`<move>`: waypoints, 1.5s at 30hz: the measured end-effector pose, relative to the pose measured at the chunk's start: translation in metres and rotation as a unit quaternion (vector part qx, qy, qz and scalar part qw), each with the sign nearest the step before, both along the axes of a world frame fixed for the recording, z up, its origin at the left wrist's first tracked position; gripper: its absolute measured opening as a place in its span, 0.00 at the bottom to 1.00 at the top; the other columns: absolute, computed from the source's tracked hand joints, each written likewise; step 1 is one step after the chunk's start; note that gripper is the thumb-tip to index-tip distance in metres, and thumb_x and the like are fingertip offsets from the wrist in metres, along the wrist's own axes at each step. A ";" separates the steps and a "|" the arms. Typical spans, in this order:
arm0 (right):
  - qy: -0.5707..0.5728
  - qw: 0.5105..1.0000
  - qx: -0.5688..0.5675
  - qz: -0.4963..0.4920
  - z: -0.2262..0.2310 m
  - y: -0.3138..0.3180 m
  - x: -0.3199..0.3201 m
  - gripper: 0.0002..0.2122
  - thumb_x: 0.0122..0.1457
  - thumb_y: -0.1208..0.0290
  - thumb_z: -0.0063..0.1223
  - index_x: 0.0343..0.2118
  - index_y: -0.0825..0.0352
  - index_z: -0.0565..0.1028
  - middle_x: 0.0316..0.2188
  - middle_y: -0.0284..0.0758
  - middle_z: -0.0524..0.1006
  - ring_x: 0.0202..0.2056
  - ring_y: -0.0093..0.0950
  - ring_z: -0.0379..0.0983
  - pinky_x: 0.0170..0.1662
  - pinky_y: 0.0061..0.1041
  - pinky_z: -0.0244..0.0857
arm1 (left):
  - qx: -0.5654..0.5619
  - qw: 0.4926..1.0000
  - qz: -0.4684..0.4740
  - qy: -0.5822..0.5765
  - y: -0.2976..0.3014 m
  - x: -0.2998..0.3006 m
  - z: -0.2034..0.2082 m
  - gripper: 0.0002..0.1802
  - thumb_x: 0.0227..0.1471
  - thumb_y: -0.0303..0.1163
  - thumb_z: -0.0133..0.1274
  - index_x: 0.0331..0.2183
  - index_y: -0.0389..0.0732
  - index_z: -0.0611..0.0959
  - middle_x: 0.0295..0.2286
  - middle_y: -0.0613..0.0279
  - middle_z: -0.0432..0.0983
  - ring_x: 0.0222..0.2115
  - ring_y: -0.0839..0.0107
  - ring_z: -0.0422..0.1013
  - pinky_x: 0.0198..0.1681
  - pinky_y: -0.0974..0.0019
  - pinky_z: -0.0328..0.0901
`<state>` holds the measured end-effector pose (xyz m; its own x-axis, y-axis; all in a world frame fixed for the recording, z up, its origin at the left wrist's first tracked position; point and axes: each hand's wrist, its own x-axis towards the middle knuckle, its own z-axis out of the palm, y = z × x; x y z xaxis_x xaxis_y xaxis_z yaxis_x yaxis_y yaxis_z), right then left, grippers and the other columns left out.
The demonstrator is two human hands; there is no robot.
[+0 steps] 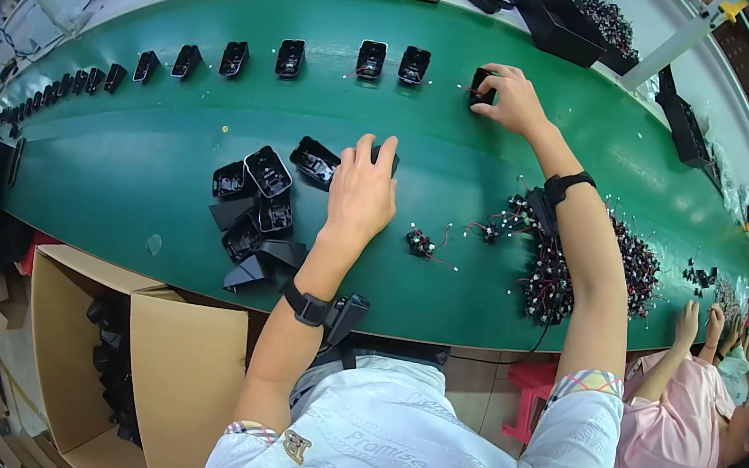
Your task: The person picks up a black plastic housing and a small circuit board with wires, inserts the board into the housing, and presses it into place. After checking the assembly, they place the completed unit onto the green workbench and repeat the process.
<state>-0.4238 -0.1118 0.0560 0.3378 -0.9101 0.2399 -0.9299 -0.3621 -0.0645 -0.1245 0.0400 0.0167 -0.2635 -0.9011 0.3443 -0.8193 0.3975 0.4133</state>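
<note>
At the far middle of the green table, my right hand (514,102) pinches a small black plastic housing (480,84) between thumb and fingers. A thin red wire sticks out at that housing's left side. Nearer to me, my left hand (364,190) is curled over another black housing (391,161), of which only a dark edge shows past the fingers. Just left of this hand lies an open black housing (315,160), tilted. A loose pile of similar housings (268,171) sits further left. Between my arms is a small cluster of wired parts (422,243).
A curved row of black housings (290,58) runs leftward along the green table (461,165). Under my right forearm spreads a heap of black parts with red wires (550,278). An open cardboard box (182,379) stands below the near edge. Co-workers (685,412) sit at both ends.
</note>
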 end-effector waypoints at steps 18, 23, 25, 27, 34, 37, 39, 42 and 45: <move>-0.087 0.990 -0.035 0.109 0.075 0.073 0.057 0.16 0.51 0.67 0.68 0.43 0.64 0.80 0.51 0.41 0.77 0.53 0.38 0.74 0.56 0.39 0.69 | 0.263 0.723 -0.117 0.628 0.003 0.019 0.038 0.28 0.61 0.27 0.53 0.61 0.39 0.67 0.46 0.56 0.75 0.41 0.69 0.76 0.40 0.66 0.72; -0.077 0.979 0.168 0.091 0.067 0.218 0.101 0.20 0.52 0.62 0.68 0.47 0.64 0.77 0.40 0.39 0.79 0.36 0.37 0.80 0.39 0.35 0.75 | 0.297 0.533 -0.176 0.773 0.012 0.034 0.063 0.27 0.64 0.30 0.45 0.63 0.36 0.64 0.47 0.52 0.76 0.42 0.63 0.78 0.39 0.65 0.73; -0.071 0.982 0.162 0.062 0.041 0.239 0.111 0.22 0.52 0.61 0.68 0.47 0.64 0.75 0.42 0.39 0.78 0.39 0.41 0.79 0.40 0.37 0.74 | 0.320 0.514 -0.192 0.772 0.019 0.035 0.065 0.27 0.64 0.30 0.44 0.62 0.36 0.65 0.47 0.52 0.75 0.42 0.61 0.78 0.40 0.64 0.73; -0.097 0.983 0.145 0.049 0.016 0.244 0.114 0.21 0.52 0.65 0.68 0.47 0.65 0.75 0.40 0.38 0.78 0.39 0.39 0.78 0.41 0.36 0.73 | 0.343 0.495 -0.208 0.771 0.031 0.036 0.062 0.26 0.64 0.30 0.44 0.62 0.36 0.65 0.48 0.51 0.75 0.43 0.60 0.78 0.40 0.63 0.74; -0.327 0.934 0.147 0.002 0.008 0.246 0.115 0.15 0.52 0.79 0.64 0.43 0.68 0.76 0.38 0.36 0.79 0.40 0.30 0.79 0.40 0.28 0.74 | 0.236 0.864 -0.067 0.440 0.080 0.021 0.019 0.28 0.48 0.31 0.67 0.50 0.37 0.76 0.42 0.57 0.74 0.40 0.69 0.73 0.46 0.64 0.69; -0.343 0.925 0.157 0.034 0.010 0.247 0.118 0.14 0.52 0.80 0.65 0.41 0.70 0.76 0.40 0.36 0.79 0.38 0.27 0.79 0.38 0.24 0.75 | 0.120 0.916 -0.129 0.361 0.079 0.009 0.015 0.18 0.51 0.26 0.61 0.46 0.42 0.81 0.41 0.52 0.75 0.41 0.53 0.75 0.45 0.58 0.71; -0.364 0.913 0.184 0.030 0.007 0.242 0.116 0.13 0.53 0.80 0.64 0.41 0.70 0.76 0.41 0.35 0.79 0.38 0.25 0.79 0.37 0.22 0.75 | 0.167 0.908 -0.125 0.363 0.076 0.007 0.013 0.16 0.51 0.23 0.58 0.44 0.40 0.83 0.42 0.52 0.76 0.42 0.54 0.75 0.47 0.60 0.69; -0.438 0.873 0.217 0.005 -0.001 0.246 0.109 0.11 0.55 0.81 0.63 0.41 0.70 0.76 0.42 0.35 0.79 0.38 0.22 0.79 0.37 0.19 0.76 | 0.132 0.952 -0.081 0.265 0.076 0.004 0.007 0.12 0.52 0.26 0.60 0.41 0.44 0.84 0.39 0.56 0.77 0.36 0.53 0.77 0.39 0.57 0.71; -0.509 0.832 0.219 -0.025 -0.001 0.251 0.105 0.10 0.57 0.83 0.62 0.41 0.71 0.75 0.44 0.37 0.79 0.40 0.21 0.78 0.36 0.16 0.75 | 0.120 0.973 -0.044 0.194 0.081 -0.004 0.008 0.10 0.52 0.26 0.61 0.39 0.45 0.84 0.37 0.58 0.77 0.34 0.53 0.78 0.36 0.55 0.71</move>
<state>-0.3190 0.1388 0.0548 0.1204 -0.9925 0.0200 -0.3254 -0.0585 -0.9438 -0.1285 0.1205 0.0244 -0.2358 -0.9474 0.2166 -0.5495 0.3138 0.7743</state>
